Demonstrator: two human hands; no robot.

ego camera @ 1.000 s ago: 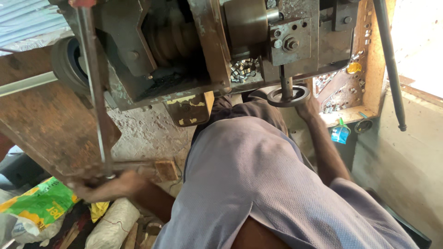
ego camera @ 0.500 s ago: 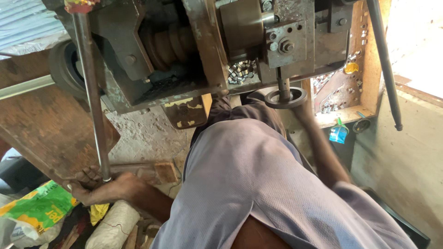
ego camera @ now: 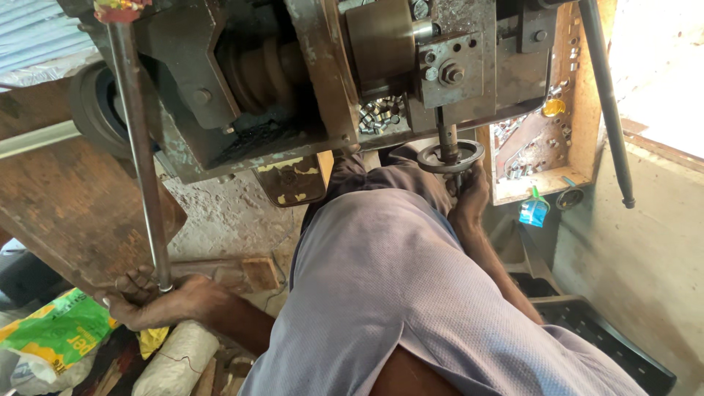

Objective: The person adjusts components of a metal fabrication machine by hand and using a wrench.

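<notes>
My left hand [ego camera: 154, 302] is low on the left, closed around the bottom end of a long steel lever rod [ego camera: 138, 154]. The rod runs up to a red-tipped top beside the heavy metal machine [ego camera: 293, 81]. My right hand [ego camera: 469, 196] reaches under the machine's front and grips the small round handwheel [ego camera: 449, 157] on its short vertical shaft. My grey shirt [ego camera: 396, 293] fills the middle of the view and hides both forearms near the body.
A wooden tray [ego camera: 579, 95] with small metal parts hangs at the right, with a second long rod [ego camera: 607, 103] in front of it. A pile of small nuts [ego camera: 380, 116] lies on the machine. Green sack [ego camera: 59, 334], white bag [ego camera: 176, 359] and wood block [ego camera: 257, 273] lie low left.
Both hands keep their grips. The view has drifted slightly, so the machine sits a little lower and more to the left in the frame.
</notes>
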